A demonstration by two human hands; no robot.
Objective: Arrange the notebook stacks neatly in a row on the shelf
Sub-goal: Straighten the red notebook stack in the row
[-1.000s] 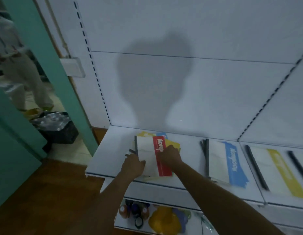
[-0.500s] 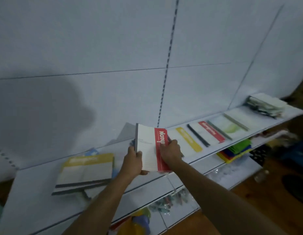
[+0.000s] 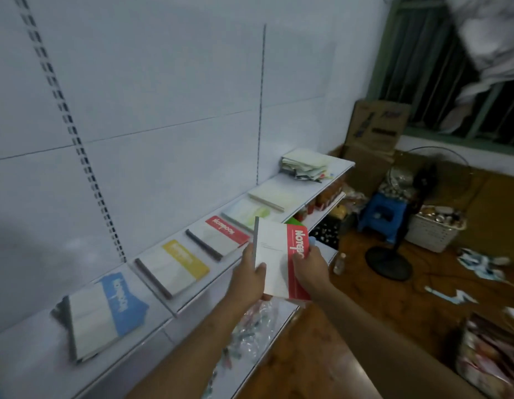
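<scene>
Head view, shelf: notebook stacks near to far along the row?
Blue-banded stack → yellow-banded stack → red-banded stack → green-tinted stack → pale stack → messy paper pile at the far end.

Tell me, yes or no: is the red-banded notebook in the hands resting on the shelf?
No: both hands, left hand and right hand, hold the red-banded notebook up in front of the shelf.

1. A small stationery shop or its stockroom: a white slotted-panel wall (image 3: pixel 163 105) carries a long white metal display shelf (image 3: pixel 192 298).
2. Colour-banded notebook stacks (image 3: pixel 175 266) lie along it.
3. Brown cardboard boxes (image 3: pixel 375 131) and a white plastic basket (image 3: pixel 431 231) sit on the wooden floor.
</scene>
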